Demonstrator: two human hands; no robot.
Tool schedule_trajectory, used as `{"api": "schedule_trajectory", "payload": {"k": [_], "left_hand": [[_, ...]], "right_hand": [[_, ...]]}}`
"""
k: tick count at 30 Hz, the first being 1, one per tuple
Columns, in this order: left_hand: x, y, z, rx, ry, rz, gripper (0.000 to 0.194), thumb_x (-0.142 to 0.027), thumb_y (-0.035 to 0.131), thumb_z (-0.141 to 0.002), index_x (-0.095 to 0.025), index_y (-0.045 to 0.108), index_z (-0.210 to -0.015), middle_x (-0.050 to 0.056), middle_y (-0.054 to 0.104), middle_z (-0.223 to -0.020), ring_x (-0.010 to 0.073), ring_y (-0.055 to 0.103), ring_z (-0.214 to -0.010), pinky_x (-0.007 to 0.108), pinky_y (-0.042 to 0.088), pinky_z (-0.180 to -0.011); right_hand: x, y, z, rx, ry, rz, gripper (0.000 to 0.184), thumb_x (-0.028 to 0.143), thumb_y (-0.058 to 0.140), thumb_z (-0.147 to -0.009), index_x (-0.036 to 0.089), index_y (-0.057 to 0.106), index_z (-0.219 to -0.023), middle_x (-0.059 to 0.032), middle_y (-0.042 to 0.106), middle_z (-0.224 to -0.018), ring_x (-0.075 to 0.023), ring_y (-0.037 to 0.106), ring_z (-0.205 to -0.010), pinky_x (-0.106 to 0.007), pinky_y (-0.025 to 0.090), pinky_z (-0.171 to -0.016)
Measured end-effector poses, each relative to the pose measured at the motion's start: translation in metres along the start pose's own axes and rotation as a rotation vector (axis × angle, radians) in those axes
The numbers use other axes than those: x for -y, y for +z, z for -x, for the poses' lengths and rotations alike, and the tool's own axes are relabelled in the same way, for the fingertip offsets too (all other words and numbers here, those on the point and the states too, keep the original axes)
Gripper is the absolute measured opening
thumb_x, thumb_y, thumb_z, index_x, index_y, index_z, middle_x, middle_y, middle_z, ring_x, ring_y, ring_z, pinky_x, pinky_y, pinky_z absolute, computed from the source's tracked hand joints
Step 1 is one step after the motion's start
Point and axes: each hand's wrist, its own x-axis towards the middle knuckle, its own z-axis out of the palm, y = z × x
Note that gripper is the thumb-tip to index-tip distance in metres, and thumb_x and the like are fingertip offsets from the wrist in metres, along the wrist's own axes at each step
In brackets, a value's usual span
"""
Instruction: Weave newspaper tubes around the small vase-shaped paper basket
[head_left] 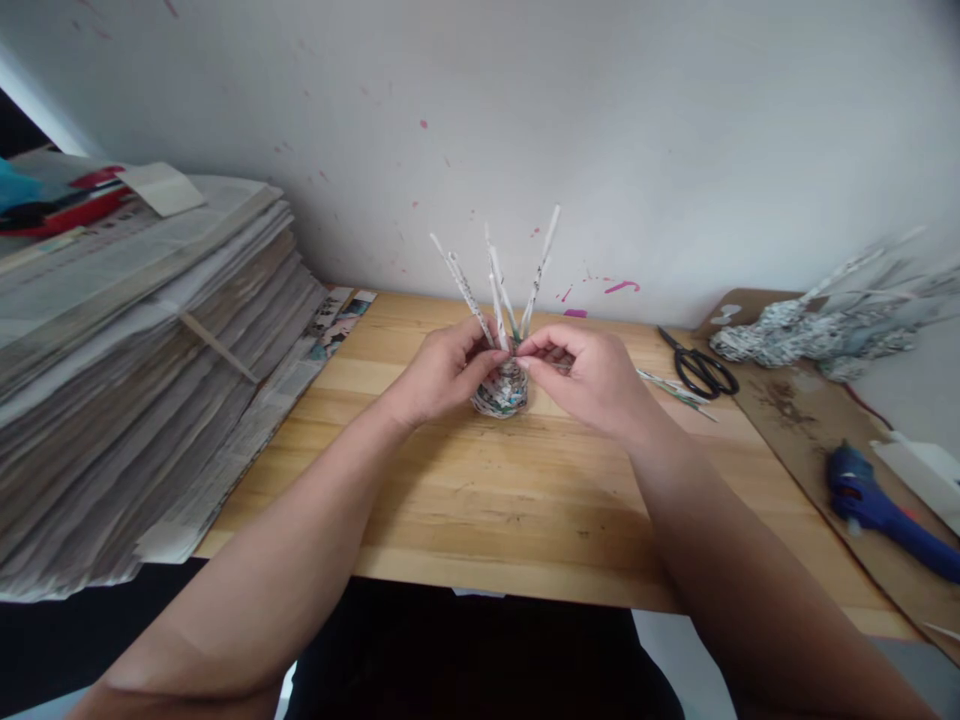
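Observation:
A small woven piece of rolled newspaper (501,398) stands on the wooden table in front of me, rounded at its base. Several paper tubes (543,262) stick up from its top, leaning apart. My left hand (456,368) is closed around its upper left side, thumb across the front. At the top right, my right hand (581,375) pinches with thumb and fingertips at what looks like a thin paper strip; its far end is hidden behind the fingers. Both sets of fingertips nearly meet at the weave.
A tall bundle of newspapers (150,400) fills the left side. To the right lie black-handled scissors (697,368) and loose paper tubes (679,393). Beyond are more woven paper pieces (787,335) and a blue glue gun (885,510) on cardboard (787,440). A wall (645,150) rises behind the table (480,500).

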Motion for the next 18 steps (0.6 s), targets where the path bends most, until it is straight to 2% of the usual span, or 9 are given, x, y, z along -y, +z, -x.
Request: {"api": "schedule_trajectory", "payload": {"k": [5,11,18], "left_hand": [[-0.004,-0.0024,-0.0006,0.037,0.011,-0.06,0.011,-0.027,0.056,-0.097,-0.018,0.061,-0.091,0.003,0.067,-0.075,0.0159,0.064,-0.068,0.028,0.051,-0.068],[-0.0041,-0.0027,-0.0015,0.044,-0.004,-0.031,0.011,-0.026,0.058,-0.095,-0.018,0.062,-0.09,0.002,0.066,-0.076,0.0155,0.064,-0.068,0.027,0.052,-0.068],[-0.0047,0.0012,-0.0006,0.009,-0.025,-0.001,0.012,-0.029,0.059,-0.097,-0.018,0.061,-0.092,0.001,0.066,-0.073,0.0151,0.064,-0.065,0.027,0.052,-0.066]], "right_hand": [[0.0037,0.0011,-0.0017,0.013,0.042,0.007,0.007,0.015,0.066,-0.085,0.019,0.071,-0.083,-0.001,0.075,-0.077,-0.0136,0.063,-0.065,-0.027,0.047,-0.063],[0.0068,0.0025,-0.004,0.008,0.117,-0.014,0.007,0.014,0.066,-0.082,0.019,0.072,-0.081,-0.002,0.075,-0.075,-0.0148,0.065,-0.066,-0.028,0.048,-0.063],[0.0095,0.002,-0.0007,-0.042,-0.063,0.199,0.009,0.013,0.068,-0.082,0.021,0.071,-0.08,-0.003,0.077,-0.08,-0.0173,0.068,-0.073,-0.03,0.048,-0.069]]}}
